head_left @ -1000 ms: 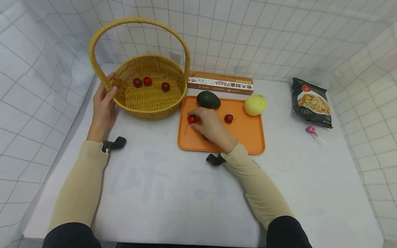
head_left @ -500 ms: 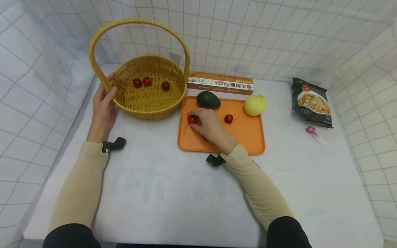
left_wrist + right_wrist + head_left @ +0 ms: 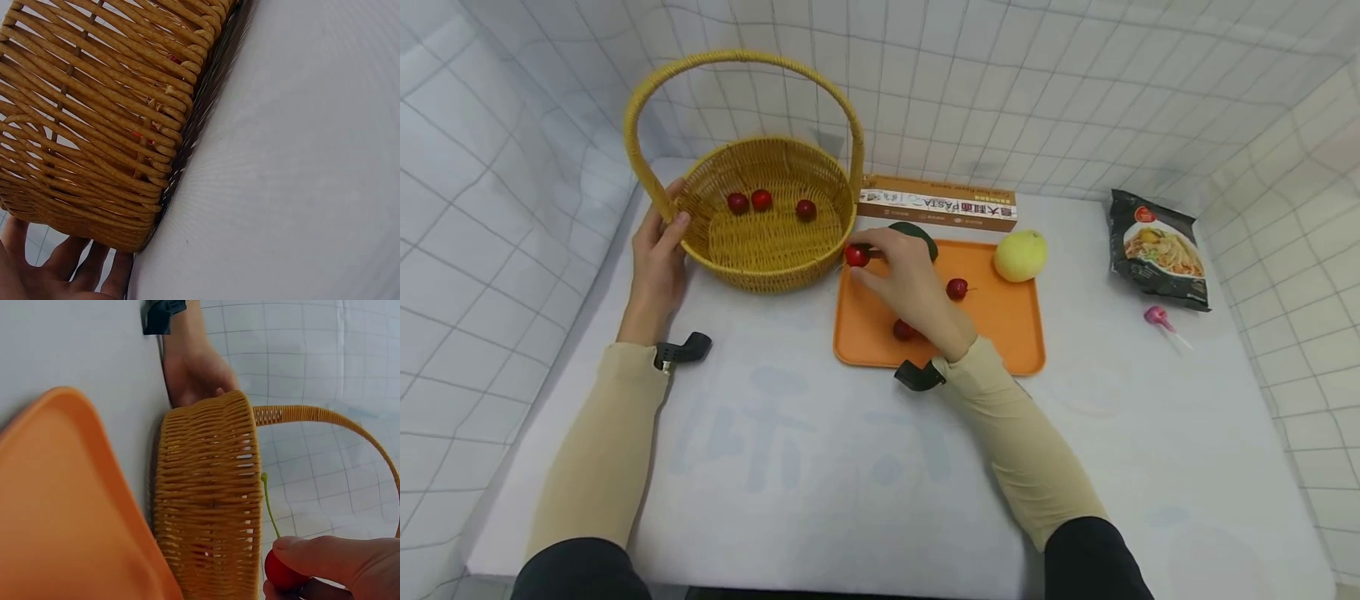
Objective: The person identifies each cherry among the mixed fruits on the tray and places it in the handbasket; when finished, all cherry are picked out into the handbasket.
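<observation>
Raised in the right hand (image 3: 917,287), a cherry (image 3: 857,255) had moved since the earlier frame from the left part of the orange tray (image 3: 1011,317) to over its far left corner, just beside the right rim of the yellow basket (image 3: 760,279). From the head view, the right hand's grip was narrow, holding the cherry between thumb and fingers. The left hand (image 3: 657,258) held the basket at its left side, thumb by the foot of the handle; three red cherries (image 3: 762,199) lay inside. On the tray sat two more cherries (image 3: 957,289), a dark green avocado (image 3: 925,236) partly behind the right hand, and a yellow fruit (image 3: 1021,256) at the far right corner. A pasta box (image 3: 937,202) lay beyond the tray, while a noodle packet (image 3: 1160,250) and a pink lollipop (image 3: 1157,316) lay right on the white bench (image 3: 820,467). In the left wrist view, fingers of the left hand reached against the woven wall. The right wrist view showed the held cherry's green stem (image 3: 270,509) near the basket's rim.
</observation>
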Demonstrator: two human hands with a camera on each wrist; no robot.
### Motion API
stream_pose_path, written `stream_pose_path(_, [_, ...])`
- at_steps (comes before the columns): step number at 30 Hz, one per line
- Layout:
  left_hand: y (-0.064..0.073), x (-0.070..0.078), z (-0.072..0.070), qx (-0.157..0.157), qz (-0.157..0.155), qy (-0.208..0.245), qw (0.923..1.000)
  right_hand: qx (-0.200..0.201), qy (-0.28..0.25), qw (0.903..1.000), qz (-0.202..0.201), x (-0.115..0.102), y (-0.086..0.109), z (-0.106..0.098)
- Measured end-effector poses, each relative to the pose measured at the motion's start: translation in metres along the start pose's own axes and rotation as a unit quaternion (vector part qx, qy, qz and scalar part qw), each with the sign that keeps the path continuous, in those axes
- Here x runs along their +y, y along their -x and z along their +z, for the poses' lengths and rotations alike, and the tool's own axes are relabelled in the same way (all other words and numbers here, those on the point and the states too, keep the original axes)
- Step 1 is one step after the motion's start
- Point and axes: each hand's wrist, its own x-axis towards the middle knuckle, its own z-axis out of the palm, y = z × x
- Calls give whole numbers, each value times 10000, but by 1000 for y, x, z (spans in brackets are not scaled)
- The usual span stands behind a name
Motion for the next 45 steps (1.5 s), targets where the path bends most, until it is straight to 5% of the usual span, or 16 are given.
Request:
stream_pose_path(12, [-1,0,-1,-10,58,-16,10000,-73,-366,9993,-29,-26,-29,17])
stream_pose_path(20, [-1,-1,0,-33,21,-93,9999,-67,93,9999,20,-22,-29,27])
stream_pose_path(28, [0,1,-1,6,-3,-131,9999,416,169,9990,-67,-11,-12,16])
stream_pose_path(45, [1,1,1,7,57,-1,10000,-348,-185,9985,376,26,50,-26])
